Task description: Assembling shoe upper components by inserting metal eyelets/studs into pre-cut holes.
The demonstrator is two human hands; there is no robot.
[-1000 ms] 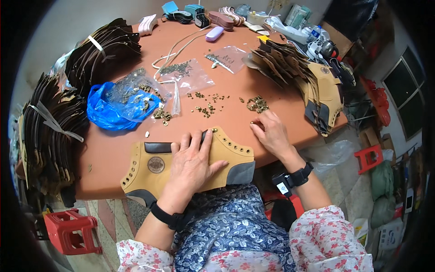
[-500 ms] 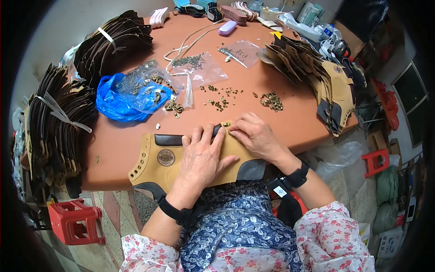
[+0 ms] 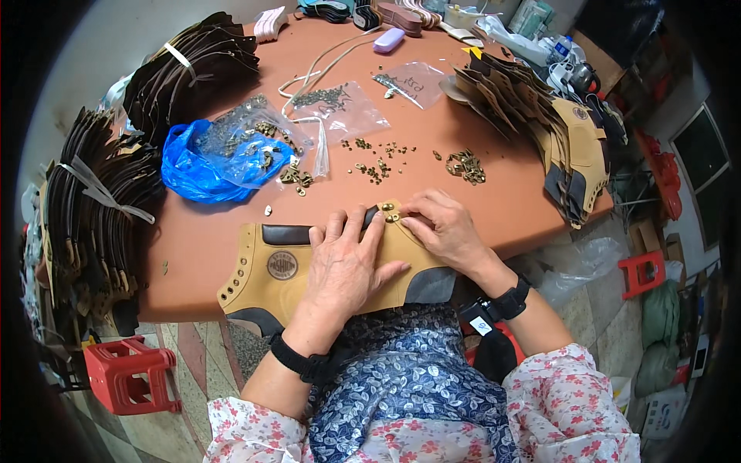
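A tan shoe upper with a dark padded collar, a round printed badge and grey corner patches lies at the table's front edge, partly over my lap. My left hand rests flat on its middle, fingers spread, pressing it down. Along the upper's right eyelet edge sit brass lace fittings. Right beside them my right hand has thumb and forefinger pinched together; what is between the fingertips is hidden. The left eyelet edge shows a row of dark-rimmed eyelets.
Loose brass fittings and small rivets lie beyond my hands. A blue plastic bag of hardware stands at left. Stacked uppers flank the table: dark bundles left, a tan pile right. Red stools stand below.
A second brass fitting now shows on the right eyelet edge, by my right fingertips. My right hand has shifted slightly right; my left hand stays flat on the upper.
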